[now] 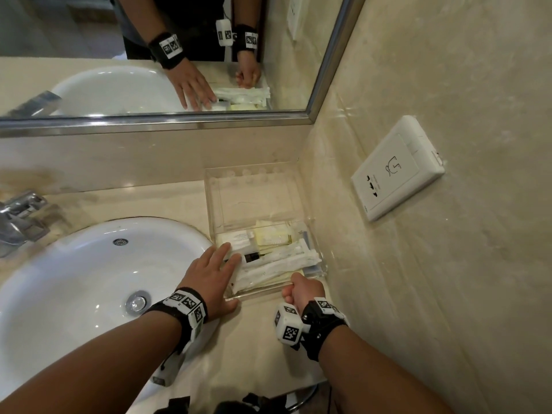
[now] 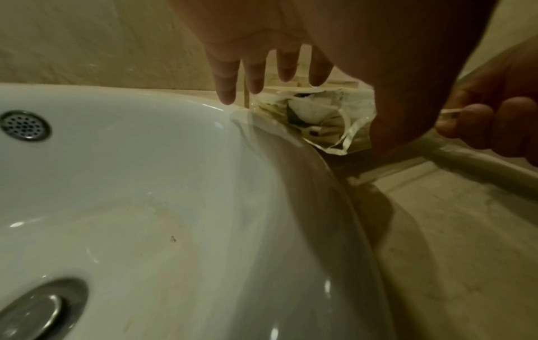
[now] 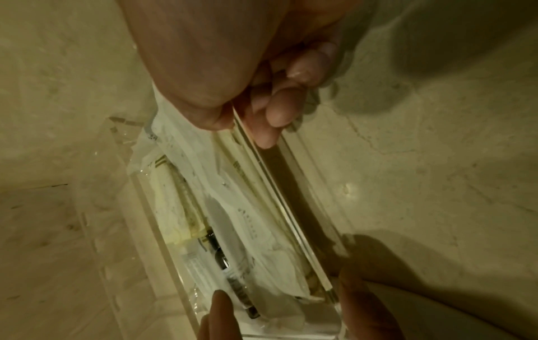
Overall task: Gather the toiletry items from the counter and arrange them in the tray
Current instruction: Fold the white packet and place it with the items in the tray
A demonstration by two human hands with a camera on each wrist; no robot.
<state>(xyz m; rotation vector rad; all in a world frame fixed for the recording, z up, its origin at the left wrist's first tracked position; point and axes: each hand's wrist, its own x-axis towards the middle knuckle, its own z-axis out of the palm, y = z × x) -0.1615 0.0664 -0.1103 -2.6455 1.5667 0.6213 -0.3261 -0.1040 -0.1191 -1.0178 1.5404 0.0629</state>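
Head view: right hand (image 1: pixel 303 289) grip pinching tray (image 1: pixel 310 231) rim, left hand (image 1: pixel 213 274) flat, fingers spread.

Print on the packets (image 1: pixel 277 258) in the tray (image 1: pixel 254 186): too small to read. Left hand (image 1: pixel 209 273) covers the packets' near-left ends. Right hand (image 1: pixel 301 289): fingertips hidden behind the tray's near wall in the head view. Tap (image 1: pixel 18 216) cut off by the left edge. Left wrist view: palm blocks most of the tray.

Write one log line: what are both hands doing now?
left hand: flat on wrapped white toiletry packets | right hand: grips clear plastic tray front wall
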